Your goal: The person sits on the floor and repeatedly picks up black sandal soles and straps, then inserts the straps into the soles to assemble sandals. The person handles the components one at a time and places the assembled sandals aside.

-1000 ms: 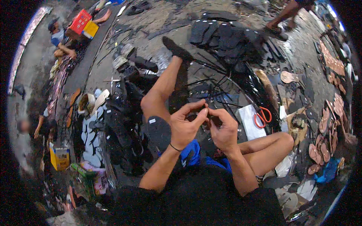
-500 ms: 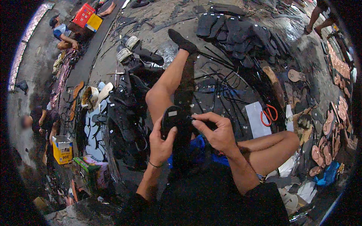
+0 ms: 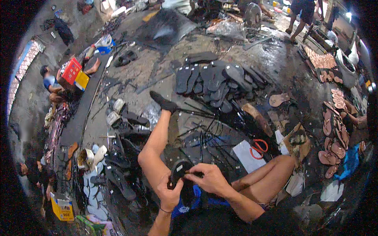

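Observation:
A black shoe sole [image 3: 179,166] with a small white label stands tilted in front of me, above my lap. My left hand [image 3: 170,193] is closed round its lower left edge, thumb on the near face. At the sole's right edge, my right hand [image 3: 208,179] pinches with thumb and fingertips. Whatever is in that pinch is dark and too small to name. Both hands are between my bare legs, close to blue cloth [image 3: 189,202].
Red-handled scissors [image 3: 258,149] lie by a white sheet [image 3: 244,156] on my right. Thin black strips [image 3: 202,135] litter the floor ahead, with black soles [image 3: 212,80] piled beyond. Pink sandals [image 3: 327,157] are far right; a yellow box [image 3: 62,206] stands left. A person sits near a red box [image 3: 71,70].
My right hand has come in from beside the sole to its edge. The sole has tilted in my left hand. The view has shifted, showing more floor ahead.

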### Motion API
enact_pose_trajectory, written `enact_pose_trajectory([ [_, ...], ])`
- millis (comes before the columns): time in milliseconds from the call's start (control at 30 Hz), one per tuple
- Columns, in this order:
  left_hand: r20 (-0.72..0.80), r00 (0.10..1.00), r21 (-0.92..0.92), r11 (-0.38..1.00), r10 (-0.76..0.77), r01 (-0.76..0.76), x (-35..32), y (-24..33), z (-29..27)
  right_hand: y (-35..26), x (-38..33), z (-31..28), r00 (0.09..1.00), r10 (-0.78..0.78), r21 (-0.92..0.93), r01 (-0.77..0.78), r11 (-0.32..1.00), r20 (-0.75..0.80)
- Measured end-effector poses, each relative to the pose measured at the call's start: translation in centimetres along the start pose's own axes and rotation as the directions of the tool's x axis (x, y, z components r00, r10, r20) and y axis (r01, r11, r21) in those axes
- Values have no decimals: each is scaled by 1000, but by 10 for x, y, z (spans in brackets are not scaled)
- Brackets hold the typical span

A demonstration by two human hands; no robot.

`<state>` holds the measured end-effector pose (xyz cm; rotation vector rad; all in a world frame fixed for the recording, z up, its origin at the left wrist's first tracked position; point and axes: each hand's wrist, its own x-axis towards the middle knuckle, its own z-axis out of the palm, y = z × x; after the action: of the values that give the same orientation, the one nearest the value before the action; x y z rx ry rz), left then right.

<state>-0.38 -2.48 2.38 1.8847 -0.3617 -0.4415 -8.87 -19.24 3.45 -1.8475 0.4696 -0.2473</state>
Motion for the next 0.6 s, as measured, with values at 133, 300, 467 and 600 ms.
enact_pose_trajectory([
  [133, 35, 999, -21, 1000, -4, 5, 1, -6, -3, 0, 2, -2, 999, 32, 2, -32, 999, 2],
  [300, 43, 998, 71, 997, 39, -42, -5, 0, -4, 9, -2, 5, 999, 21, 52, -20, 998, -31],
  [467, 18, 956, 120, 949, 292, -292, -7, 13, 2, 28, -4, 33, 998, 31, 83, -26, 996, -58],
  [600, 60, 992, 38, 993, 107, -109, -5, -9, -10, 28, -10, 45, 994, 9, 178, 10, 984, -106],
])
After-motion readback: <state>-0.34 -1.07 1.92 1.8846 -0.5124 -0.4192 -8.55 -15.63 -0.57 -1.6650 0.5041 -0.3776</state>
